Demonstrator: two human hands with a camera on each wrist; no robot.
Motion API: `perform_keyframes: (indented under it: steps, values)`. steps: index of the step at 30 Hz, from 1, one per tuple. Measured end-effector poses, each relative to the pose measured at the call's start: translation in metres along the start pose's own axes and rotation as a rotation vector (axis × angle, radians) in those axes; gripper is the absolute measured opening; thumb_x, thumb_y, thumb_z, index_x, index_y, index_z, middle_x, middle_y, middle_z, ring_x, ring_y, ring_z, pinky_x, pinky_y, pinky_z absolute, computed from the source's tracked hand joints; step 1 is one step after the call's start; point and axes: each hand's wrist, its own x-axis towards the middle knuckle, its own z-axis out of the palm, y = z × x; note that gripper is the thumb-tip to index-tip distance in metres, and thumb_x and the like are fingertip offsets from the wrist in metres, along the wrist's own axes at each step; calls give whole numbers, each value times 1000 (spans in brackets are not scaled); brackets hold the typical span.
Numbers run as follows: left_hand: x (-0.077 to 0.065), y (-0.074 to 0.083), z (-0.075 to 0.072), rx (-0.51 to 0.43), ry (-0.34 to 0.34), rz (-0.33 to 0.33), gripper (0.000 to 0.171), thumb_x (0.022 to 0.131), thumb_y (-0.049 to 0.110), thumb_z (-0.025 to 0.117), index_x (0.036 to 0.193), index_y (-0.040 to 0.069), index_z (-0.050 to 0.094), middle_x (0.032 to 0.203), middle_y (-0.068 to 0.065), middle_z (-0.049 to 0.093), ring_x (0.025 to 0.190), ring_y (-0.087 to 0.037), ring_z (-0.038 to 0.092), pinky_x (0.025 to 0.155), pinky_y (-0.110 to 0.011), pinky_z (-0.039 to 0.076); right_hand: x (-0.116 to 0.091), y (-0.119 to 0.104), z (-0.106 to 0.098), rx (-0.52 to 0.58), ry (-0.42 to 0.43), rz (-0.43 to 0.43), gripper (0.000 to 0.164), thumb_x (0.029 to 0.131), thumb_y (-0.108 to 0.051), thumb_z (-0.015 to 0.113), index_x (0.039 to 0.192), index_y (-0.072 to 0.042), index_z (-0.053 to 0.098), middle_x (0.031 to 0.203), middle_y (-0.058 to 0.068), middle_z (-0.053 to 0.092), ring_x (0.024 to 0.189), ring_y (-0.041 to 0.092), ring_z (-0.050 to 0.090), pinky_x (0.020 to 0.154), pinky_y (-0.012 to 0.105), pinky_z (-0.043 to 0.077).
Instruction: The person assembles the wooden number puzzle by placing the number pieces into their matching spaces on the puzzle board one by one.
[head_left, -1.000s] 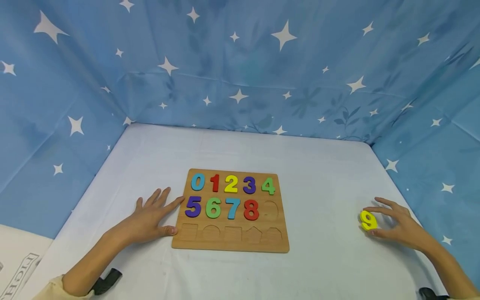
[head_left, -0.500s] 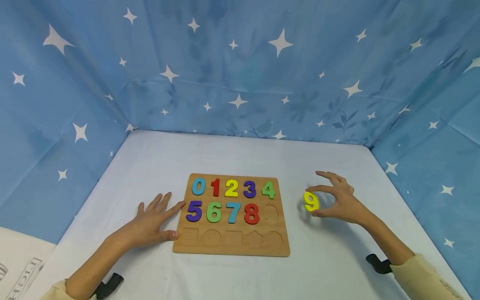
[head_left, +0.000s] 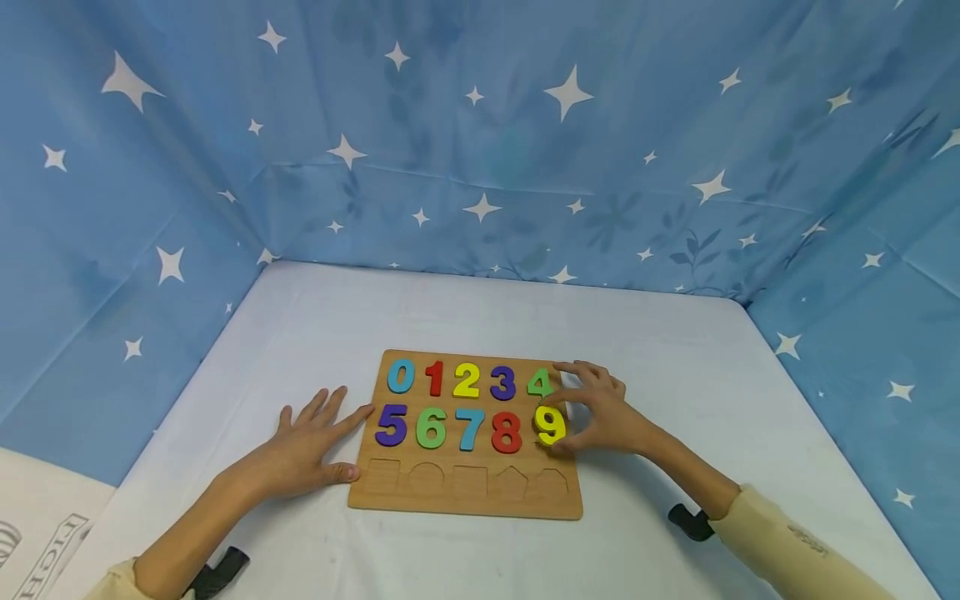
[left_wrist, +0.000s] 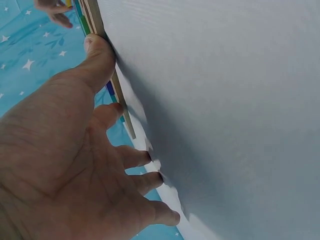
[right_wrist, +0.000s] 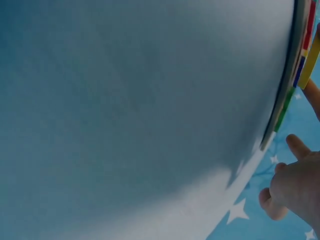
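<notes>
A wooden number board (head_left: 420,502) lies on the white table, with coloured digits 0 to 8 seated in its two upper rows. My right hand (head_left: 606,419) pinches a yellow number 9 (head_left: 551,427) between thumb and index finger, over the spot right of the red 8 (head_left: 506,432). In the right wrist view the yellow 9 (right_wrist: 310,65) looks slightly tilted above the board's face. My left hand (head_left: 296,457) has its fingers spread, with thumb and index finger touching the board's left edge. From the left wrist, that thumb (left_wrist: 97,57) presses against the board's side.
Along the board's bottom row run several outlined shape recesses (head_left: 470,481). A white cloth (head_left: 660,333) covers the table, and blue star-patterned curtains (head_left: 480,150) stand behind and at both sides. A pale printed item (head_left: 48,517) lies at the lower left.
My right hand has carried the yellow 9 leftward from the right side of the table to above the board. The left hand has stayed at the board's edge.
</notes>
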Motion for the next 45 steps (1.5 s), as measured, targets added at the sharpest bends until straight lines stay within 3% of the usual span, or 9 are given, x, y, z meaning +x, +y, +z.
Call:
perform_keyframes:
  steps: [9, 22, 45]
  values:
    - [1, 0, -1, 3, 5, 5, 87, 81, 62, 69, 153, 21, 41, 157, -30, 20, 142, -54, 10, 99, -81, 6, 0, 0, 13, -39, 3, -23, 57, 66, -55, 87, 116, -30, 74, 149, 16, 42, 136, 47, 22, 95, 72, 16]
    - [1, 0, -2, 5, 4, 7, 87, 82, 61, 69, 153, 21, 40, 157, -30, 20, 142, -54, 10, 99, -81, 7, 0, -8, 11, -105, -17, 5, 55, 66, -50, 89, 115, -31, 75, 149, 11, 43, 138, 40, 23, 99, 68, 15]
    - [1, 0, 0, 10, 8, 10, 87, 82, 61, 69, 153, 21, 41, 156, -30, 21, 142, -54, 12, 98, -82, 7, -2, -5, 14, -138, -10, -1, 60, 63, -55, 89, 117, -32, 74, 149, 12, 45, 139, 43, 21, 97, 70, 17]
